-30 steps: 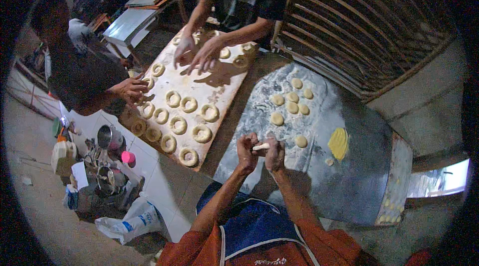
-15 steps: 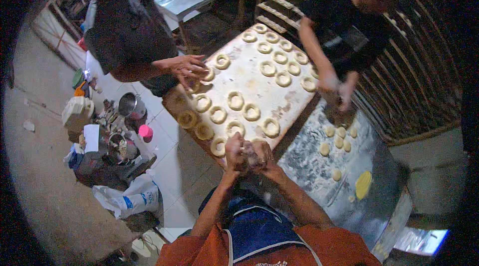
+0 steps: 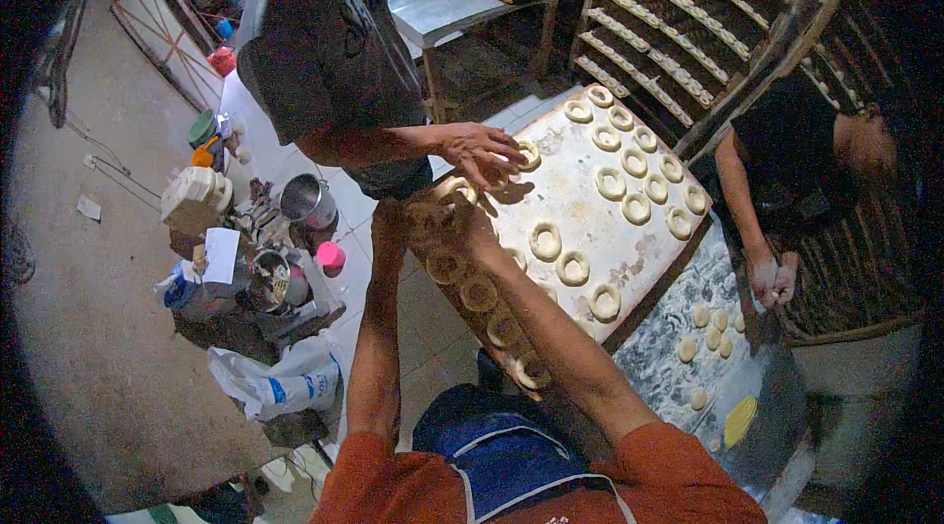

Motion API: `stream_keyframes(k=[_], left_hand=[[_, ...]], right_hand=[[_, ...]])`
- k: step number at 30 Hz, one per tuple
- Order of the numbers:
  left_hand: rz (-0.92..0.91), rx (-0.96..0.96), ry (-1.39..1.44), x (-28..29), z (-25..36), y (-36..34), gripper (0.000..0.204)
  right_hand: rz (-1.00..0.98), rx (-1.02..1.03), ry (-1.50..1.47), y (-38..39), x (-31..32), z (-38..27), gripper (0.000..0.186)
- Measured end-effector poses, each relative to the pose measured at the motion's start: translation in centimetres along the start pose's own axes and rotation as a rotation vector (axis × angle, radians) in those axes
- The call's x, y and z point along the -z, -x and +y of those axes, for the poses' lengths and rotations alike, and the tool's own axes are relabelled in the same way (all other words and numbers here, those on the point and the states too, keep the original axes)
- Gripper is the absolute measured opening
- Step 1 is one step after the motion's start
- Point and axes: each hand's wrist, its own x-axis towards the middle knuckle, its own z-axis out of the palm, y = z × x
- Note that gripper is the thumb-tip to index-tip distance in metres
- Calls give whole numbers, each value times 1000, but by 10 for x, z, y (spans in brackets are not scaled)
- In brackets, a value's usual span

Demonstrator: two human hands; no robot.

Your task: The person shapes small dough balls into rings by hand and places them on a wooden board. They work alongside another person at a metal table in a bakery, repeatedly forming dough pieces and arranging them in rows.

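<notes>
Dough rings (image 3: 545, 242) lie in loose rows on a floured board (image 3: 580, 200). My left hand (image 3: 391, 221) is in shadow just off the board's left edge, its fingers hard to make out. Over the board's left side, my right hand (image 3: 470, 229) is beside a dough ring (image 3: 458, 192); its fingers are blurred and dark. Below my right forearm, several shaded rings (image 3: 479, 293) line the near left edge. A co-worker's hand (image 3: 482, 152), fingers spread, hovers over the far left side beside another ring (image 3: 528, 155).
At right, a second person's hands (image 3: 774, 278) are by a floured metal table (image 3: 669, 357) with small dough balls (image 3: 713, 337) and a flat yellow piece (image 3: 740, 421). Racks of dough (image 3: 659, 28) stand behind. Pots (image 3: 308, 202) and a white sack (image 3: 280, 377) sit at left.
My hands have parted and moved from the board's near corner to its left side. The view has shifted, and the second person's hands have come together farther from the board.
</notes>
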Motion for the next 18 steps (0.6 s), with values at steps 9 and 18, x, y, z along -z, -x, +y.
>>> stream_keyframes(k=[9,18], left_hand=[[20,-34,-6,-14,-20,-11,28],[-96,-222,-460,-35,17,-1,33]], right_hand=[[4,-324,-183,164,64,38,43],[338,-789,-124,402,165,91,34]])
